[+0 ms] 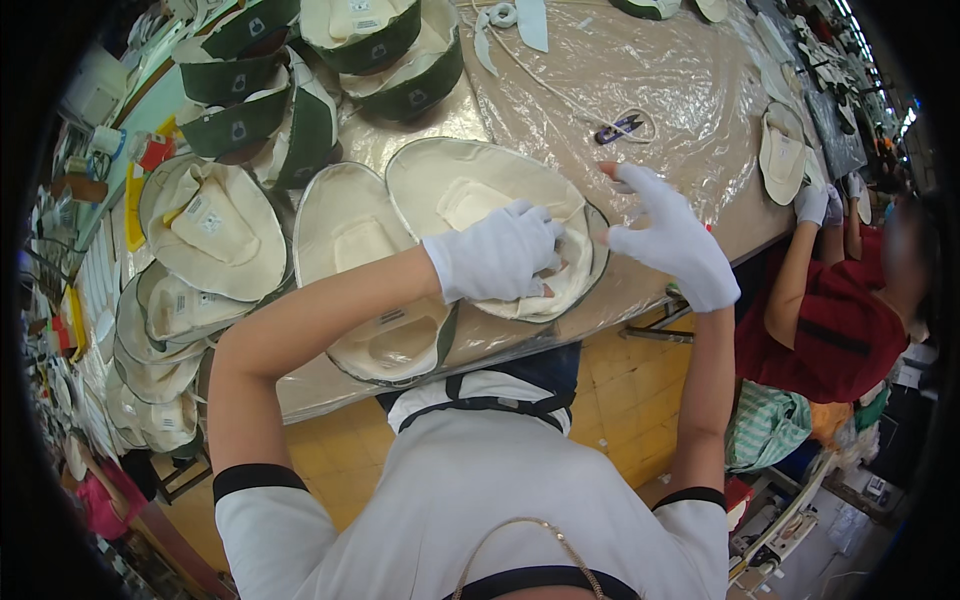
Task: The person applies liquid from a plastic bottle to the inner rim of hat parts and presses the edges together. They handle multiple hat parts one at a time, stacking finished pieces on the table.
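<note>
An upturned hat (420, 170) with a cream lining and a dark edge lies on the plastic-covered table in front of me. My left hand (500, 252), in a white glove with bare fingertips, bends its fingers down into the hat's lining near the right end and grips it. Just beyond the right rim, my right hand (675, 240) is raised with thumb and fingers spread, holding nothing. It wears the same kind of white glove. A second upturned hat (335, 215) lies partly beneath the first, its near end under my left forearm.
Stacked green hats (410, 95) stand at the far left, and more cream-lined hats (215, 235) are piled at the left. Small purple snips (618, 128) and a white cord lie farther back. A co-worker in red (840, 320) sits at the right beside another hat (782, 155).
</note>
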Available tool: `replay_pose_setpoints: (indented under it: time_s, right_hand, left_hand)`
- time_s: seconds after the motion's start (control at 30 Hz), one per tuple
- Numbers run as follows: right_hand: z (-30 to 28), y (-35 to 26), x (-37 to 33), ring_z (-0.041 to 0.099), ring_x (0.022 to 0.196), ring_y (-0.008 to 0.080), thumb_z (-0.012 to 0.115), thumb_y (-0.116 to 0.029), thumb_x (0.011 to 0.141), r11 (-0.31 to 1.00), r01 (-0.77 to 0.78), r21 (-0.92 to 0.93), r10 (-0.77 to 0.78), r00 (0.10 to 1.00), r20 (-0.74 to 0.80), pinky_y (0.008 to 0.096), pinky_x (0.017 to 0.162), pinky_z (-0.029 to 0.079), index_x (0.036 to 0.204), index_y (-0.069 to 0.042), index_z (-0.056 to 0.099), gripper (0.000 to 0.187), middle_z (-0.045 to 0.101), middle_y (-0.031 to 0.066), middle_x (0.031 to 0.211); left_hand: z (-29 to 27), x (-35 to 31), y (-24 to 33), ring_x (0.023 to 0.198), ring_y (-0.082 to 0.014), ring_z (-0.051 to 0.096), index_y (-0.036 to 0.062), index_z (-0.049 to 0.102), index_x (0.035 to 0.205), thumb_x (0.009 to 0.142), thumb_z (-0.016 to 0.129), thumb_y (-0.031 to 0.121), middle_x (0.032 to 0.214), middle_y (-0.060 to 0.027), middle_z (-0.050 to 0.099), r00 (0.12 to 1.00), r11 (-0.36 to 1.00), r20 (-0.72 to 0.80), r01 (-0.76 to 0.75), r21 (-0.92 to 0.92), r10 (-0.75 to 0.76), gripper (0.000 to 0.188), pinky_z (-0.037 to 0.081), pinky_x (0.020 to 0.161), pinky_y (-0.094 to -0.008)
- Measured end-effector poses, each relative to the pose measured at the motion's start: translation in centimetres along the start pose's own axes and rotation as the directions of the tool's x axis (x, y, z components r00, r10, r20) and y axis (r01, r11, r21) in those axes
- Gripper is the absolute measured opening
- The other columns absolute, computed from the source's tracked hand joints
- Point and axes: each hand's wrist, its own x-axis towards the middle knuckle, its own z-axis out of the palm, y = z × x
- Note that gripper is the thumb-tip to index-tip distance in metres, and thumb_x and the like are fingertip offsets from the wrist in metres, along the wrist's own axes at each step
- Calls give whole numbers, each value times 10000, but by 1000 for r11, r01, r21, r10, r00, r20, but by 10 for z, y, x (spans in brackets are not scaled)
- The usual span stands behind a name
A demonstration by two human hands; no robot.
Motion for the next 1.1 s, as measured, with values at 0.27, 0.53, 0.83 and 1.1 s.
replay_pose_setpoints:
  time_s: [0.27, 0.53, 0.83, 1.1]
  right_hand:
    - [37, -10, 51, 664, 1043, 392, 824, -214, 651, 898, 18, -441, 142, 934, 327, 456, 857, 542, 1353, -55, 467, 803, 677, 218, 1119]
    - [38, -13, 51, 658, 1056, 408, 835, -198, 627, 898, -78, -433, 260, 889, 378, 464, 862, 542, 1465, -53, 366, 971, 674, 233, 1122]
    - [39, -21, 45, 651, 1072, 420, 876, -200, 596, 912, -87, -401, 239, 907, 347, 468, 888, 536, 1562, -58, 176, 1202, 660, 240, 1169]
    - [50, -13, 54, 637, 1094, 431, 904, -128, 542, 931, -124, -345, 251, 902, 352, 460, 915, 526, 1556, -37, 168, 1257, 651, 257, 1189]
  left_hand:
    - [-1, -4, 2, 1082, -299, 574, 94, 754, 1088, 808, 737, 352, 1102, -89, 627, 999, 1000, -45, 15, -27, -17, 381, 442, 953, -394]
    - [-35, -15, 8, 1113, -360, 572, 44, 689, 1133, 805, 759, 252, 1264, -139, 595, 986, 990, 92, 139, 36, -141, 395, 467, 983, -426]
    - [-27, -24, 10, 945, -341, 639, 44, 638, 979, 874, 621, 111, 1128, -130, 637, 986, 985, 11, 168, 37, -168, 126, 538, 780, -410]
    - [-13, -27, 10, 910, -348, 661, 54, 648, 1077, 898, 577, 81, 1061, -136, 682, 974, 984, -168, 133, -117, -151, 194, 546, 768, -394]
